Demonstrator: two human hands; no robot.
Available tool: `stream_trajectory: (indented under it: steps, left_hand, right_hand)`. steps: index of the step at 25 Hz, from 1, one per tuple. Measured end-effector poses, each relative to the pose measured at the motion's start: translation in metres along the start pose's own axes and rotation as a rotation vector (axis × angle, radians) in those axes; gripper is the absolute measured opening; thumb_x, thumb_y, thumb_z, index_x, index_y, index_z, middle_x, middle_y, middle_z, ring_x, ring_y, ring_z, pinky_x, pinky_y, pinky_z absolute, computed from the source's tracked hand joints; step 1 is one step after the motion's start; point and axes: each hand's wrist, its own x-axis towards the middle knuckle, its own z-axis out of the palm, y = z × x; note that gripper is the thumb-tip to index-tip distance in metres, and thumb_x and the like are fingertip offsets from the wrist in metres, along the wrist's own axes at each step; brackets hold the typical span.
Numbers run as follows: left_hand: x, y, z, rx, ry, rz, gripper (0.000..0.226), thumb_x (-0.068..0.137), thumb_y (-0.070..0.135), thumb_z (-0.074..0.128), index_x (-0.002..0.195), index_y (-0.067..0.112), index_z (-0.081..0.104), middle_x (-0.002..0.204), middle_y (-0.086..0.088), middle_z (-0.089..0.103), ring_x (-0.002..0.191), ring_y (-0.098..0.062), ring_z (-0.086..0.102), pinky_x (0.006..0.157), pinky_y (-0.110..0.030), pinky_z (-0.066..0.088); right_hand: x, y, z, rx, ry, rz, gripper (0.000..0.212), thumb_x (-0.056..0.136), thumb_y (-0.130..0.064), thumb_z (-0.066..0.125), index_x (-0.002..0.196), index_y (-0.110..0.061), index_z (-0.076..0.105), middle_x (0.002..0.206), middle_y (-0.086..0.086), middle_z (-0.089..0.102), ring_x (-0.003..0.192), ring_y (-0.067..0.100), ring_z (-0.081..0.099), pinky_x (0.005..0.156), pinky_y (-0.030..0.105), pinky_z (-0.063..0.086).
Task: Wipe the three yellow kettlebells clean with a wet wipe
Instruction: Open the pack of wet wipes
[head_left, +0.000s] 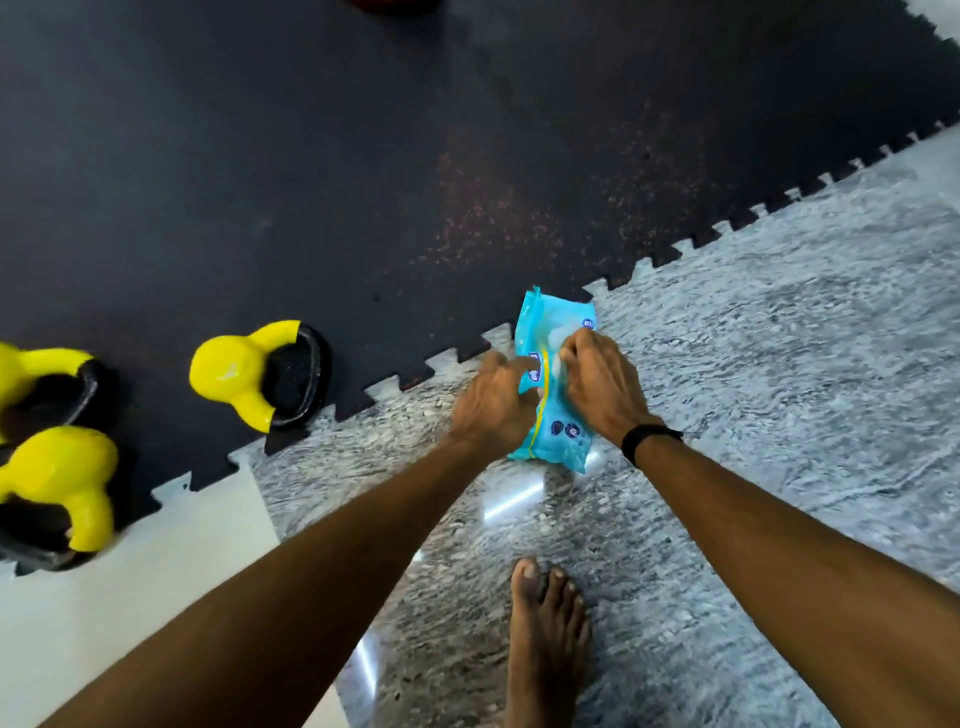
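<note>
while the left hand (493, 397) presses the soft, crinkly light-blue plastic wet wipe pack (553, 382) onto the polished grey stone floor (753, 364), the right hand (597, 387) pinches something white at its opening, likely a limp, damp wipe. three heavy, rigid glossy yellow kettlebells with black handles (231, 371) lie tipped on the black interlocking rubber mat (363, 156), well apart from the pack; best steadied by the handles.

Leftmost kettlebell (31, 374) cut off by the frame edge.
</note>
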Motion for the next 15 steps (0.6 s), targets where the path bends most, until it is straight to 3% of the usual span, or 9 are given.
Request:
stream_trajectory:
  steps: [5, 9, 15]
  left_hand:
    - [0.025, 0.016, 0.006, 0.098, -0.024, 0.003, 0.042, 0.094, 0.028, 0.056, 0.135, 0.028, 0.052, 0.131, -0.013, 0.041, 0.114, -0.037, 0.056, 0.093, -0.050, 0.050]
    - [0.022, 0.011, 0.018, 0.071, 0.002, 0.003, 0.052, 0.092, 0.019, 0.059, 0.141, 0.026, 0.045, 0.135, -0.014, 0.038, 0.115, -0.035, 0.056, 0.096, -0.046, 0.051]
    - [0.020, 0.013, 0.018, 0.067, -0.016, 0.015, 0.060, 0.086, 0.009, 0.061, 0.142, 0.022, 0.044, 0.134, -0.015, 0.036, 0.115, -0.035, 0.054, 0.094, -0.040, 0.048]
  right_hand:
    - [0.002, 0.012, 0.000, 0.086, 0.005, -0.043, 0.005, 0.091, -0.014, 0.049, 0.087, -0.014, 0.046, 0.095, 0.012, 0.060, 0.090, 0.032, 0.054, 0.069, 0.036, 0.040]
    - [0.005, 0.020, 0.002, -0.087, -0.102, -0.105, 0.012, 0.084, -0.018, 0.058, 0.091, -0.011, 0.066, 0.095, 0.013, 0.063, 0.097, 0.033, 0.053, 0.067, 0.034, 0.044]
    - [0.007, 0.004, 0.006, -0.295, -0.090, -0.111, 0.018, 0.087, -0.022, 0.054, 0.084, -0.011, 0.067, 0.088, 0.014, 0.067, 0.092, 0.034, 0.058, 0.065, 0.036, 0.039]
